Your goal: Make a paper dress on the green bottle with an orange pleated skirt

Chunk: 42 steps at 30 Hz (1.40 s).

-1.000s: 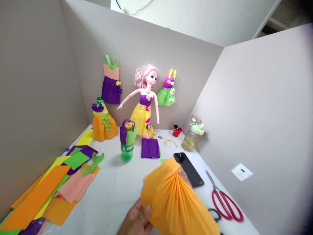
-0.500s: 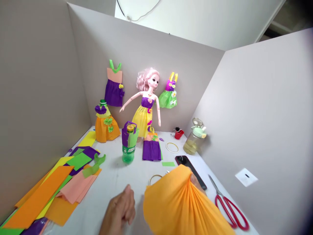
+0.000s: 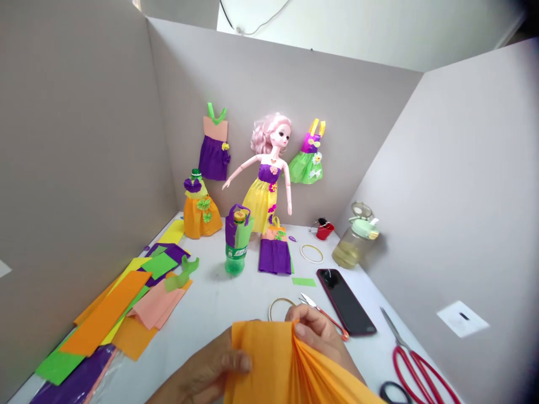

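Observation:
A piece of orange fabric is stretched between my two hands at the bottom of the head view. My left hand grips its flat left part, thumb in front. At the top edge, my right hand pinches the cloth where it gathers into pleats. The gathered folds fan out from that pinch toward the lower right, and the lower part of the fabric runs out of the frame. Just behind the cloth lie a gold ring and small red-handled scissors, partly hidden by my right hand.
Fabric strips lie along the left. A doll in a yellow skirt stands at the back, behind a green bottle. A phone, large red scissors and a lidded jug are on the right.
My left hand, apart from the cloth before, now grips its left part. My right hand and the orange fabric have come lower, uncovering the phone and small scissors. The view has shifted slightly left.

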Available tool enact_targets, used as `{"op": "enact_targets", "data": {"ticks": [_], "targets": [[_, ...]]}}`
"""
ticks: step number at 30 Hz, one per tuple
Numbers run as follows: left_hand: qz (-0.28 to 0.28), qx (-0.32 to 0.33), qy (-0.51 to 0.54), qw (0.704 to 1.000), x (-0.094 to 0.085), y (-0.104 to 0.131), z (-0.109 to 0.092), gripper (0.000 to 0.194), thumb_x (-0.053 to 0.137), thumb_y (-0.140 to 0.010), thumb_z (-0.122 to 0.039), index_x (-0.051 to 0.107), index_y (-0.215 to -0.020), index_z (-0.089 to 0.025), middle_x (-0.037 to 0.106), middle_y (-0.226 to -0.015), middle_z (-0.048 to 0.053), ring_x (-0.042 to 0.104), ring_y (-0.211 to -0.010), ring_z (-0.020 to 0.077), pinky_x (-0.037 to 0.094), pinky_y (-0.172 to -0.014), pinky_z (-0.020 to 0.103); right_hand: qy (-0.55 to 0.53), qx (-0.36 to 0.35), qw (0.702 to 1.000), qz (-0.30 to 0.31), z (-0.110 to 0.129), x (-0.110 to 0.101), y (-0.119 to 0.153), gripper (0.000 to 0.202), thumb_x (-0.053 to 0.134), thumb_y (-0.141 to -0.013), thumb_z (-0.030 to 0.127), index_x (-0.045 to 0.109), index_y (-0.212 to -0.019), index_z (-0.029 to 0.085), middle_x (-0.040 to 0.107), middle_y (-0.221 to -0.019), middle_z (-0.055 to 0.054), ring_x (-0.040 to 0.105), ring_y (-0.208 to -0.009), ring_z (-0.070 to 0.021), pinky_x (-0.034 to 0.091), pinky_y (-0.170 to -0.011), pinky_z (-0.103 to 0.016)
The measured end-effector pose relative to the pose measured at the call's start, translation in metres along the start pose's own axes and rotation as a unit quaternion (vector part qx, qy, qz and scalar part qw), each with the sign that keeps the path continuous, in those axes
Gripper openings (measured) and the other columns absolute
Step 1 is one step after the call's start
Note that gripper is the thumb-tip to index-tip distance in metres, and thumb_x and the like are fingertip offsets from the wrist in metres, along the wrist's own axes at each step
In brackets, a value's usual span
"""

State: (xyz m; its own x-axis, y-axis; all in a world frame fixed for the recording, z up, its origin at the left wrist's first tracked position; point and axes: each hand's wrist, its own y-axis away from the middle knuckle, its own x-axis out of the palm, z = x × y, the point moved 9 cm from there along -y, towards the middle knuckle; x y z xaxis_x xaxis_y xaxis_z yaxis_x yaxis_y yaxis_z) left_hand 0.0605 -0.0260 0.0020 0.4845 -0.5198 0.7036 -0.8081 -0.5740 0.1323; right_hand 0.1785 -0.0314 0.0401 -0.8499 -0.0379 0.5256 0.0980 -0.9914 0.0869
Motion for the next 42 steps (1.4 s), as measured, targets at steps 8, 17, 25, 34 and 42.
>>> {"op": "enact_targets", "data": {"ticks": [8, 17, 25, 34, 42], "targets": [[-0.013, 0.019, 0.007, 1.0, 0.007, 0.0, -0.034, 0.044, 0.074, -0.073, -0.017, 0.065, -0.116, -0.014, 0.072, -0.107, 0.013, 0.066, -0.106, 0.03, 0.049, -0.091, 0.038, 0.073, -0.035, 0.99, -0.113, 0.003, -0.028, -0.006, 0.029, 0.085, -0.065, 0.041, 0.067, -0.074, 0.02, 0.064, -0.071, -0.001, 0.058, -0.062, -0.0142, 0.044, -0.059, -0.026], [-0.226, 0.095, 0.032, 0.969, -0.015, 0.005, -0.022, 0.01, 0.066, -0.079, -0.021, 0.062, -0.088, -0.019, 0.065, -0.082, 0.0, 0.064, -0.08, 0.0174, 0.048, -0.074, 0.026, 0.128, -0.046, 0.985, -0.11, -0.001, -0.009, -0.006, 0.027, 0.082, -0.069, 0.041, 0.068, -0.074, 0.019, 0.062, -0.072, -0.001, 0.056, -0.066, -0.0149, 0.044, -0.062, -0.026], [-0.173, 0.047, -0.072, 0.981, -0.013, 0.004, -0.022, 0.051, 0.086, -0.064, -0.033, 0.056, -0.105, -0.02, 0.063, -0.087, 0.0, 0.062, -0.079, 0.0166, 0.047, -0.071, 0.024, 0.152, -0.053, 0.979, -0.127, -0.002, -0.003, -0.003, 0.026, 0.082, -0.069, 0.041, 0.069, -0.073, 0.018, 0.061, -0.071, -0.001, 0.055, -0.068, -0.0149, 0.045, -0.064, -0.025], [-0.172, 0.05, -0.093, 0.979, -0.011, 0.002, -0.021, 0.033, 0.081, -0.071, -0.038, 0.06, -0.08, -0.014, 0.063, -0.072, 0.0, 0.06, -0.066, 0.0137, 0.046, -0.064, 0.023, 0.104, -0.006, 0.99, -0.091, -0.011, 0.001, -0.002, 0.025, 0.083, -0.069, 0.039, 0.069, -0.074, 0.019, 0.062, -0.071, -0.001, 0.055, -0.065, -0.0139, 0.043, -0.061, -0.026], [-0.168, 0.058, -0.127, 0.976, -0.009, 0.003, -0.022, 0.032, 0.078, -0.074, -0.039, 0.058, -0.076, -0.014, 0.057, -0.07, -0.001, 0.054, -0.065, 0.0129, 0.042, -0.062, 0.023, 0.095, -0.007, 0.992, -0.082, -0.013, 0.005, 0.0, 0.023, 0.083, -0.07, 0.037, 0.069, -0.074, 0.019, 0.06, -0.069, 0.0, 0.053, -0.063, -0.0122, 0.042, -0.059, -0.024]]}}
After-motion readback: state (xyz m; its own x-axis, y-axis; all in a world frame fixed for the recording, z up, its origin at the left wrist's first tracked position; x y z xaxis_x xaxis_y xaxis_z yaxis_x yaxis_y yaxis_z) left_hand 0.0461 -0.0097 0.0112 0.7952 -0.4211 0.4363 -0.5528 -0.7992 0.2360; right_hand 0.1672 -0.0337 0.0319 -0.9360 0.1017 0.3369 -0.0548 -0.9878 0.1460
